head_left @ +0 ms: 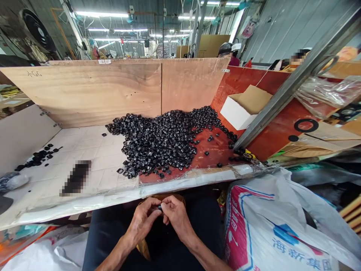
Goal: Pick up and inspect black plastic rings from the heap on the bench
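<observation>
Low in front of my lap, just below the table's front edge, my left hand (pixel 143 219) and my right hand (pixel 177 215) meet at the fingertips. Pinched between them is a small black plastic part (pixel 160 207), mostly covered by the fingers. It resembles the loose parts above, though its exact kind is hidden. A large heap of small black ring-shaped plastic parts (pixel 160 139) spreads over the table beyond my hands. Under my hands lies a brownish-yellow bag or cloth (pixel 143 248), partly hidden by my left wrist.
Wooden boards (pixel 113 90) wall the table's back. A white cardboard box (pixel 238 113) leans at the right by a metal post (pixel 282 86). Several black pieces (pixel 38 158) and a blurred dark object (pixel 75 178) lie left. A printed white sack (pixel 267 226) stands right.
</observation>
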The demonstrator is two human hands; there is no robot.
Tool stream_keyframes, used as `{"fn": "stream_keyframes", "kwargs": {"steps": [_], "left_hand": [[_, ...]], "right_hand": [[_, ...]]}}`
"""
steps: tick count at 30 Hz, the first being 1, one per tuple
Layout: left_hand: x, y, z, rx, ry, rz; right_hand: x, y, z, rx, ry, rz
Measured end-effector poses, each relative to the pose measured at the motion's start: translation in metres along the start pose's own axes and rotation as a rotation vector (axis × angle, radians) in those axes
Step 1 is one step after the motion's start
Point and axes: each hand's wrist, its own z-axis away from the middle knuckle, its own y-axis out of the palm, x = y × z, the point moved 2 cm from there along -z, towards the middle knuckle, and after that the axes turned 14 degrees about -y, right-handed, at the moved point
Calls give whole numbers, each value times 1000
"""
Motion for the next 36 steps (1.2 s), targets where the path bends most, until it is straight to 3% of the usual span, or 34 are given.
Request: {"fn": "stream_keyframes", "kwargs": {"steps": [2,4,8,10,12,14,16,19,21,25,28,31,36], "left_hand": [[3,3,0,10,-116,131],[8,6,2,-23,-112,137],[17,0,11,-136,114,-109],[14,-7,13,-58,179,-205],[4,-16,7,42,156,-279],[-11,-26,-10,-4,107,-328],[-25,-34,-37,-182,112,-363],[-36,-34,-82,-341,111,-430],[-36,-30,-104,-362,34,-521],[-36,-30,-116,-370,-133,-668],[-35,-34,-109,-380,-201,-719],[-31,-36,-100,-410,-142,-684],[-19,-36,-87,-473,33,-506]], "right_hand": [[3,2,2,8,-163,150],[-1,7,4,-2,-215,212],[-17,13,7,-21,37,81],[-17,9,4,31,73,129],[-6,-1,-8,26,-121,344],[12,-12,-27,-66,-424,586],[26,-18,-50,-107,-625,738],[32,-16,-86,-17,-697,890],[29,-15,-103,-9,-665,930],[22,-28,-114,-161,-601,767],[17,-40,-111,-132,-469,503],[15,-44,-107,-91,-379,304],[16,-42,-103,-45,-424,263]]}}
